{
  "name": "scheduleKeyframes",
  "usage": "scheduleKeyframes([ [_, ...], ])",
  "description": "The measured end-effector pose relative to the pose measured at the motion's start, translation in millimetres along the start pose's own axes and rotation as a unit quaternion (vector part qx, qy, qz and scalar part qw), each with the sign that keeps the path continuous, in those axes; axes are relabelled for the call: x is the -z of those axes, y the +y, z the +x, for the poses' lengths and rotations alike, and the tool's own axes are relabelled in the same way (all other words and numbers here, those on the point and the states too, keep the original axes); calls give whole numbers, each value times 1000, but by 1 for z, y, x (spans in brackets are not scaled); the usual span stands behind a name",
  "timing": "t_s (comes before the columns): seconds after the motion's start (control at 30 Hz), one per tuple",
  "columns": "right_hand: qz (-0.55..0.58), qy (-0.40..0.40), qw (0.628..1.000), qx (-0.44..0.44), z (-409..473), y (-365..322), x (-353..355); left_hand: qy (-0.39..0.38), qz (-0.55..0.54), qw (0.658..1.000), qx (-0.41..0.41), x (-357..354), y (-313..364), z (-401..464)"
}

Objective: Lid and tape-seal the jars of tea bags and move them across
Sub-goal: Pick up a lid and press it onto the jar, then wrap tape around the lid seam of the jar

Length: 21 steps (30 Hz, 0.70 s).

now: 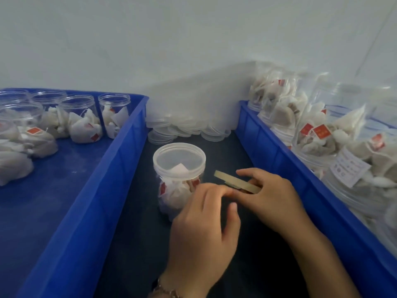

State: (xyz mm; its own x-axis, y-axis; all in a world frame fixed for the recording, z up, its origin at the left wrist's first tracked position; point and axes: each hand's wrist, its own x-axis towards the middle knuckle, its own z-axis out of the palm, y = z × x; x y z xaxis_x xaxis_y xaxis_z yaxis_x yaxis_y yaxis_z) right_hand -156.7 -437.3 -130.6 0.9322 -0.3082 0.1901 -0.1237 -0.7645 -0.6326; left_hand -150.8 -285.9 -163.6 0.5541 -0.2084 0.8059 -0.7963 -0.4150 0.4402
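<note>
Right hand grips tape roll, left hand pinches its end beside lidded jar; taping step, next stick tape at lid seam.

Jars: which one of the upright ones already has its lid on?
The jar standing alone on the dark table between the two blue crates, just left of the hands. The jars in the left crate are open-mouthed.

The left hand hides the lower right of the clear lidded plastic jar; the right blue plastic crate is cut off by the edge.
</note>
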Motion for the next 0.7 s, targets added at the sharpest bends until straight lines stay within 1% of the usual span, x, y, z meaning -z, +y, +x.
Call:
scheduleKeyframes([
  [0.03,-9,-24,1000,1,-1,-1,2,-52,-1,997,63,-1,1,0],
  [0.1,-40,-48,998,-2,-1,-2,3,-121,-36,970,207,-5,-2,-1],
  [0.17,-75,-47,996,0,-2,-2,3,-153,-110,931,312,-8,-5,-1],
  [0.2,-86,-46,995,5,-2,-2,3,-160,-139,918,334,-10,-6,-1],
  [0.23,-94,-49,994,9,-2,-3,2,-167,-153,913,340,-11,-6,-1],
  [0.3,-108,-57,992,17,-3,-4,0,-176,-156,914,331,-13,-2,-2],
  [0.5,-106,-52,993,20,-2,-4,0,-100,-142,942,289,-14,0,-6],
  [0.6,-105,-51,993,24,-2,-3,-1,-85,-134,946,282,-12,2,-6],
  [0.7,-109,-51,992,26,-1,-2,-2,-78,-114,946,294,-12,0,-6],
])
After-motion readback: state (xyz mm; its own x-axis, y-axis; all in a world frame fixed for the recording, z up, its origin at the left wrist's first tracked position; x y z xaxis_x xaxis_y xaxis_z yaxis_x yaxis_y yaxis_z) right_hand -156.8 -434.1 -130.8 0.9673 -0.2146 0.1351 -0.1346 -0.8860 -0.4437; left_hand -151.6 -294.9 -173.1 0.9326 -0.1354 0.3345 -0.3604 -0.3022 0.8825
